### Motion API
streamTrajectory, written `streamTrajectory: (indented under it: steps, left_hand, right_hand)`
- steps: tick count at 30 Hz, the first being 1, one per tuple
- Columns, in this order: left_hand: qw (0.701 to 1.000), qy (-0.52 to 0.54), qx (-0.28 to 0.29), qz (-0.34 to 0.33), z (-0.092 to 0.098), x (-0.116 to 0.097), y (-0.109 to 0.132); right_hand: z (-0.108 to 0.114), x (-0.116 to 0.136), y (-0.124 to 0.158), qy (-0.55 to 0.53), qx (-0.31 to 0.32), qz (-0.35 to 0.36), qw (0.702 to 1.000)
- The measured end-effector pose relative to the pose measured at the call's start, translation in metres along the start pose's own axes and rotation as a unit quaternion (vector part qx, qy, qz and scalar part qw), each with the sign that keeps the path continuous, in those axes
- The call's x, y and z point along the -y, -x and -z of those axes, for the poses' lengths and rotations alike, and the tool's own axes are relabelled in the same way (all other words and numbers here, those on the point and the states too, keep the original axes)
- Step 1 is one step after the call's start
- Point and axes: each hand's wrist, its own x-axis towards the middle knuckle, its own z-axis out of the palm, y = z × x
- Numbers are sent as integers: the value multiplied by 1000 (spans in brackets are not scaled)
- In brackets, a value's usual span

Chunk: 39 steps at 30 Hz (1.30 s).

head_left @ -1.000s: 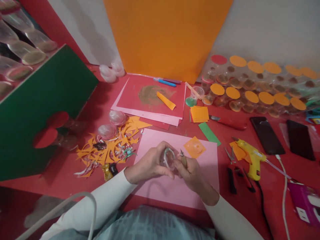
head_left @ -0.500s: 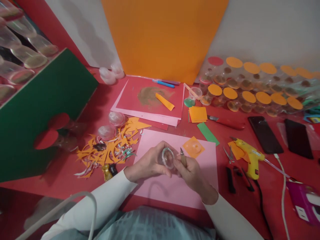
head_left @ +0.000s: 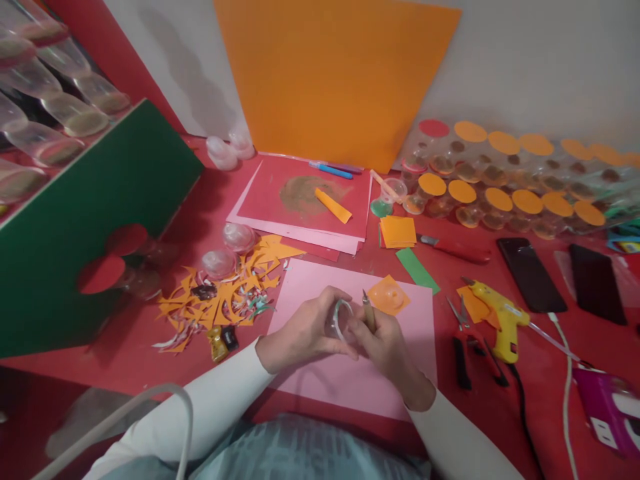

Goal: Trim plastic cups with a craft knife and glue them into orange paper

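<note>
Over a pink paper sheet [head_left: 350, 380] my left hand [head_left: 305, 330] is closed around a small clear plastic cup [head_left: 340, 319], its rim turned toward my right hand. My right hand [head_left: 383, 340] touches the cup with its fingertips and grips a craft knife [head_left: 369, 312], blade pointing up and away. Just beyond the knife an orange paper square with a clear round lid on it [head_left: 389, 295] lies on the pink sheet.
Orange paper scraps [head_left: 225, 297] and two clear cups [head_left: 227, 250] lie at left by a green board [head_left: 75, 227]. Right: yellow glue gun [head_left: 500, 317], scissors [head_left: 475, 353], red knife [head_left: 457, 249], two phones [head_left: 533, 273]. Behind: red and pink sheets [head_left: 305, 207], orange-lidded cups [head_left: 500, 183], orange card [head_left: 335, 73].
The cup has been turned in my hands, its rim now facing more sideways toward my right hand. Both hands stay together over the pink sheet; the view shifted slightly.
</note>
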Motion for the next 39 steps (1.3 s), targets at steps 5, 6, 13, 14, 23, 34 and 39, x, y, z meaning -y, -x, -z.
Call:
streamTrajectory:
  steps: [5, 6, 13, 14, 23, 34, 39]
  left_hand:
    - [998, -49, -26, 10, -6, 4, 3]
    - [998, -56, -27, 13, -6, 4, 3]
    - [999, -47, -14, -3, -3, 5, 2]
    - [999, -38, -7, -7, -3, 5, 2]
    - [997, 67, 35, 14, 2, 0, 1]
    - [996, 89, 14, 11, 0, 2, 0]
    - [999, 46, -9, -3, 3, 1, 1]
  right_hand:
    - [-1, 2, -2, -9, 7, -46, 999]
    - [-1, 1, -2, -4, 6, -47, 999]
    - [1, -3, 1, 20, 2, 4, 1000]
    - [1, -3, 1, 17, 0, 9, 1000]
    - [1, 9, 0, -20, 13, 18, 1000]
    - [5, 11, 0, -60, 3, -12, 998]
    - [8, 4, 1, -56, -13, -9, 998]
